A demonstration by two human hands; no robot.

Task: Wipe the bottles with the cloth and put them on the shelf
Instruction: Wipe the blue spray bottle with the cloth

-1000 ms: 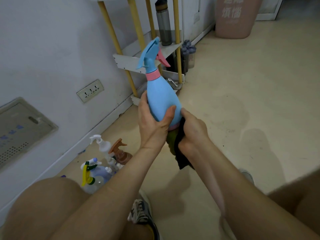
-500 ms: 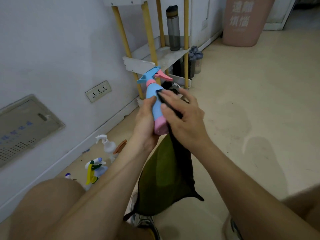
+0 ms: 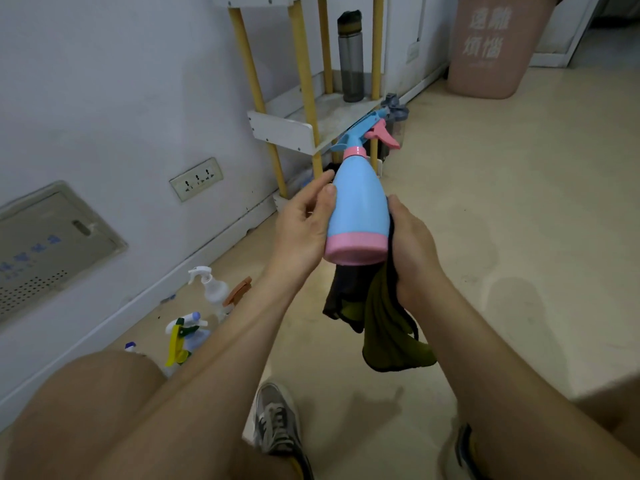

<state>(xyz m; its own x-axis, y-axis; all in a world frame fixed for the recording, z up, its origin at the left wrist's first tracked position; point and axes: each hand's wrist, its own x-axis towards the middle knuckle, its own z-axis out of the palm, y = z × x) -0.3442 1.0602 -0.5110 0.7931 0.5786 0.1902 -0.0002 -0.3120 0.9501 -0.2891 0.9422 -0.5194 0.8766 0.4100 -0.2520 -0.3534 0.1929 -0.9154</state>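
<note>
A light-blue spray bottle (image 3: pixel 360 206) with a pink base and pink trigger is held up at mid-frame, its nozzle pointing away toward the shelf. My left hand (image 3: pixel 304 226) grips its left side, thumb on the front. My right hand (image 3: pixel 412 251) holds a dark olive cloth (image 3: pixel 384 323) against the bottle's right side and underside; the cloth hangs down below the base. The white shelf (image 3: pixel 280 131) with yellow posts stands against the wall just behind, with a grey tall bottle (image 3: pixel 350 57) on it.
Several spray bottles (image 3: pixel 211 289) stand on the floor by the wall at left, near my left knee. A pink bin (image 3: pixel 491 46) sits at the far right. Grey bottles (image 3: pixel 394 112) stand beside the shelf. A wall socket (image 3: pixel 196 179) is at left. My shoes (image 3: pixel 277 420) are below.
My right hand with the cloth has moved from the top of the bottle to its right side and base. The bottle now shows its front and has tilted nozzle-away.
</note>
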